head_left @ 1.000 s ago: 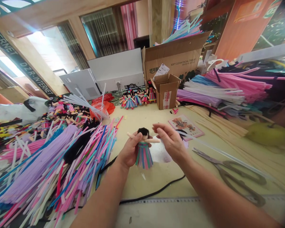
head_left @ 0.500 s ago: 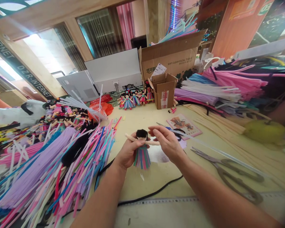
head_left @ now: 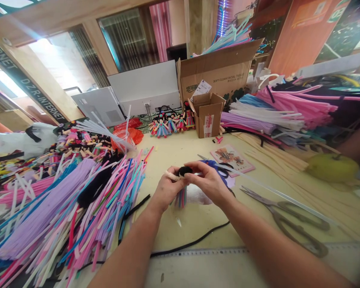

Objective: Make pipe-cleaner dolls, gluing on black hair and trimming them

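Note:
Both my hands hold a small pipe-cleaner doll (head_left: 182, 181) above the yellow table (head_left: 198, 224). The doll has a black fuzzy head, beige arms and a striped skirt that hangs below my fingers. My left hand (head_left: 167, 191) is closed around its body from the left. My right hand (head_left: 208, 182) is closed over its head and right arm, hiding most of the doll.
A heap of coloured pipe cleaners (head_left: 66, 208) fills the left. Scissors (head_left: 291, 222) and a long clear rod lie at the right. A black cord (head_left: 195, 242) and a ruler (head_left: 204, 253) lie near the front edge. Finished dolls (head_left: 169, 123) and cardboard boxes (head_left: 208, 114) stand at the back.
My right hand has come down over the doll's head and arm. The doll has tipped forward, so its face and skirt are now mostly hidden between my hands.

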`<act>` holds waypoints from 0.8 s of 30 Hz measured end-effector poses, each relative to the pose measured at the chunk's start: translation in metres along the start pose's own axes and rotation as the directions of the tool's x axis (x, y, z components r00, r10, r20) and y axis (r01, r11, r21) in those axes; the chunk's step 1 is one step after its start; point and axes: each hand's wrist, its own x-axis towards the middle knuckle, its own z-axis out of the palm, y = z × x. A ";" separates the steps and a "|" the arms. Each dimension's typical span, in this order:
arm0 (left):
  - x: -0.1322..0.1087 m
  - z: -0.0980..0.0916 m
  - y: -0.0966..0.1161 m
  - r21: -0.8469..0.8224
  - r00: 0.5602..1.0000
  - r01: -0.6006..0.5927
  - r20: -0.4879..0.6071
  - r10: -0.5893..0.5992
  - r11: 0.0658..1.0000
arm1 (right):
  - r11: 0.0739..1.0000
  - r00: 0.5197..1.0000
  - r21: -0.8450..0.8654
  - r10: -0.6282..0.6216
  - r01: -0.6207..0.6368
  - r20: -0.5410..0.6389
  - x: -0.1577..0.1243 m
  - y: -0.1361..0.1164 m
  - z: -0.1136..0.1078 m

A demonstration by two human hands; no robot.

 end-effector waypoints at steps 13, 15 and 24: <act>0.000 -0.001 -0.002 0.034 1.000 -0.016 0.010 0.016 0.999 | 0.986 0.995 -0.145 -0.089 0.081 -0.048 0.000 0.006 0.001; 0.000 -0.001 -0.001 0.068 0.999 -0.052 0.017 0.051 0.996 | 0.984 0.993 -0.141 -0.111 0.106 -0.028 0.000 0.006 0.002; -0.007 -0.001 0.013 0.135 0.987 -0.151 -0.032 0.157 0.979 | 0.972 0.978 -0.137 -0.199 0.189 -0.069 -0.007 -0.011 0.000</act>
